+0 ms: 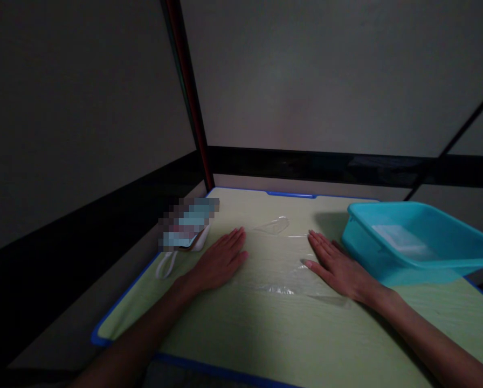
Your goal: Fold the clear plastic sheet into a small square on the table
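Observation:
A thin clear plastic bag (280, 269) lies flat on the pale green tabletop (241, 337), wrinkled and shiny along its near edge. Beyond its far edge sticks out a clear loop (274, 225), which looks like the bag's handle. My left hand (222, 260) rests palm down at the bag's left side, fingers stretched out. At the right side my right hand (336, 267) also lies flat, its thumb spread from the fingers. Neither hand grips anything. What lies under the palms is hidden.
A turquoise plastic basin (403, 269) stands close by my right hand, with something whitish (401, 241) in it. At the left edge lies a blurred-out item (191, 221) with a white strap (166, 265). Blue edging borders the table; walls rise behind and left.

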The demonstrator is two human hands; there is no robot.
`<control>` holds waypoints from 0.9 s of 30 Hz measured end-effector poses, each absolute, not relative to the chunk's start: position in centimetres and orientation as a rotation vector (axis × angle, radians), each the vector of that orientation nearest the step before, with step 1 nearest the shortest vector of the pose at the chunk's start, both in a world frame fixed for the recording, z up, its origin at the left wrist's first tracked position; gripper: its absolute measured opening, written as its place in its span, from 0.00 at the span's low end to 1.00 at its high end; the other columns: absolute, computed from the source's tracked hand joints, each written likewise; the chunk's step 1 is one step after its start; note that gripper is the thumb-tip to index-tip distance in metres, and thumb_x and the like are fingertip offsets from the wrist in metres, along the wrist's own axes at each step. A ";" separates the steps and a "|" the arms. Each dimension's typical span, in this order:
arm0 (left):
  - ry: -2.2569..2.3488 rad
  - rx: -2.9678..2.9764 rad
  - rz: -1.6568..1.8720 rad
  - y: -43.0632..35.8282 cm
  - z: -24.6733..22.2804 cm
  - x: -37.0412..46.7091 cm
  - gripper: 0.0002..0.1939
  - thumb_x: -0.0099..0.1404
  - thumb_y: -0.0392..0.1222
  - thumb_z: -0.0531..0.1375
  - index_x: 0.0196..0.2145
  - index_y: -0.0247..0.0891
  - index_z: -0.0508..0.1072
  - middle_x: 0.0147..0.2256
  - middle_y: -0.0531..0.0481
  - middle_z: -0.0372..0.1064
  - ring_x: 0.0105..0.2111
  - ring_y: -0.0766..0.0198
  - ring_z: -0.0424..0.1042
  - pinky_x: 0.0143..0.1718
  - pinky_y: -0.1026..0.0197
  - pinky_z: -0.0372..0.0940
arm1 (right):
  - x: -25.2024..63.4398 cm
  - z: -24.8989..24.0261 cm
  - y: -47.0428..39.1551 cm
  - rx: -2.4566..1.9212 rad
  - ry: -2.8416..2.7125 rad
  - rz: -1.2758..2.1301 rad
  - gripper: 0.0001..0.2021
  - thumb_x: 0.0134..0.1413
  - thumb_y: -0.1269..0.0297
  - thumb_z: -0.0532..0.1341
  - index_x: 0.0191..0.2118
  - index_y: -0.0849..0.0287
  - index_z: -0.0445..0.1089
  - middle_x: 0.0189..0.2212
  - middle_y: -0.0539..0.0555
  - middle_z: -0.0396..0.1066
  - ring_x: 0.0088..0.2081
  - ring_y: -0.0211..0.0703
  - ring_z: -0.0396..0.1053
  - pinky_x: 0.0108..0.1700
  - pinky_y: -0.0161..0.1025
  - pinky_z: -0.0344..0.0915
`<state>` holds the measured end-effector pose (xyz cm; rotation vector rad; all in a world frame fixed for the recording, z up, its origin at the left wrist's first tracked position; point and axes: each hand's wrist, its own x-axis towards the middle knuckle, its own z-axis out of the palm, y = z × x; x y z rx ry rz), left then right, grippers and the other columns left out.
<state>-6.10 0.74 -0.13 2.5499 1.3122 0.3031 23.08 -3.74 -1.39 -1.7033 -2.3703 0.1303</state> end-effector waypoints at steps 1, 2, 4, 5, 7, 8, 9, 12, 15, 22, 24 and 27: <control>1.330 2.476 0.333 0.8 -0.1 -6.1 0.28 0.63 0.49 0.40 0.56 0.29 0.47 0.58 0.46 0.37 0.57 0.63 0.38 0.55 0.57 0.37 | 23.1 -1.4 -3.7 -1.699 -2.364 0.156 0.35 0.52 0.45 0.42 0.59 0.68 0.41 0.58 0.60 0.38 0.58 0.46 0.36 0.57 0.47 0.40; 1.354 2.388 0.371 1.0 -0.1 -6.2 0.29 0.62 0.49 0.40 0.56 0.30 0.46 0.58 0.46 0.38 0.57 0.63 0.39 0.55 0.57 0.37 | 23.2 -1.4 -3.6 -1.693 -2.357 0.190 0.35 0.52 0.45 0.42 0.59 0.68 0.41 0.58 0.60 0.38 0.58 0.47 0.36 0.57 0.47 0.40; 1.383 2.198 0.458 1.3 0.0 -6.4 0.30 0.62 0.51 0.40 0.57 0.31 0.46 0.58 0.48 0.38 0.57 0.63 0.40 0.55 0.58 0.37 | 23.3 -1.3 -3.5 -1.685 -2.328 0.275 0.35 0.52 0.45 0.43 0.59 0.67 0.41 0.58 0.59 0.38 0.58 0.48 0.36 0.57 0.49 0.40; 1.379 2.109 0.502 1.6 -0.1 -6.5 0.30 0.62 0.52 0.40 0.57 0.32 0.46 0.58 0.49 0.39 0.57 0.64 0.40 0.55 0.58 0.37 | 23.3 -1.2 -3.4 -1.685 -2.303 0.321 0.35 0.52 0.45 0.43 0.58 0.67 0.42 0.58 0.59 0.39 0.58 0.48 0.37 0.56 0.49 0.40; 1.340 1.965 0.583 2.0 -0.2 -6.8 0.31 0.61 0.54 0.40 0.57 0.34 0.46 0.58 0.50 0.39 0.57 0.64 0.40 0.55 0.59 0.37 | 23.3 -0.9 -3.3 -1.685 -2.232 0.406 0.33 0.52 0.46 0.44 0.58 0.65 0.44 0.58 0.59 0.41 0.58 0.48 0.39 0.56 0.49 0.40; 1.314 1.914 0.617 2.3 -0.2 -6.9 0.31 0.60 0.54 0.41 0.57 0.35 0.47 0.58 0.51 0.39 0.57 0.64 0.40 0.55 0.59 0.37 | 23.3 -0.7 -3.2 -1.687 -2.187 0.446 0.33 0.53 0.46 0.44 0.58 0.65 0.45 0.58 0.59 0.43 0.57 0.48 0.41 0.56 0.48 0.42; 1.291 1.872 0.650 2.5 -0.3 -6.9 0.31 0.60 0.55 0.42 0.57 0.35 0.47 0.58 0.51 0.40 0.57 0.64 0.40 0.55 0.60 0.38 | 23.3 -0.5 -3.2 -1.688 -2.138 0.483 0.32 0.53 0.47 0.44 0.58 0.65 0.46 0.57 0.59 0.44 0.57 0.47 0.43 0.56 0.47 0.43; 1.259 1.787 0.742 2.8 -0.4 -6.9 0.31 0.58 0.53 0.44 0.56 0.32 0.50 0.57 0.48 0.42 0.56 0.64 0.43 0.55 0.60 0.40 | 23.3 0.0 -3.1 -1.704 -1.986 0.532 0.30 0.54 0.49 0.45 0.56 0.67 0.48 0.55 0.61 0.49 0.55 0.46 0.49 0.55 0.45 0.47; 1.281 1.772 0.811 2.6 -0.3 -6.5 0.30 0.57 0.50 0.46 0.54 0.30 0.52 0.56 0.45 0.46 0.56 0.63 0.46 0.55 0.60 0.42 | 23.0 0.5 -2.9 -1.692 -1.927 0.384 0.28 0.54 0.53 0.46 0.54 0.70 0.52 0.53 0.63 0.53 0.53 0.48 0.53 0.54 0.46 0.48; 1.384 2.098 1.012 1.0 0.2 -5.9 0.23 0.58 0.41 0.48 0.52 0.32 0.55 0.49 0.45 0.60 0.50 0.62 0.57 0.50 0.59 0.51 | 20.5 2.0 -0.1 -1.498 -2.212 0.237 0.20 0.54 0.67 0.45 0.54 0.62 0.53 0.48 0.57 0.62 0.48 0.46 0.61 0.49 0.43 0.57; 1.432 2.118 1.022 0.8 0.3 -5.9 0.23 0.58 0.38 0.47 0.52 0.33 0.52 0.45 0.46 0.64 0.43 0.62 0.64 0.44 0.59 0.57 | 19.7 2.1 1.3 -1.407 -2.299 0.247 0.22 0.53 0.70 0.44 0.55 0.62 0.52 0.49 0.56 0.61 0.49 0.44 0.61 0.49 0.41 0.57; 1.498 2.129 0.950 0.7 0.5 -5.9 0.23 0.58 0.36 0.48 0.52 0.35 0.52 0.40 0.48 0.68 0.32 0.63 0.67 0.37 0.60 0.60 | 18.9 1.8 3.0 -1.330 -2.376 0.262 0.21 0.52 0.69 0.46 0.54 0.60 0.55 0.51 0.54 0.59 0.49 0.44 0.60 0.50 0.40 0.56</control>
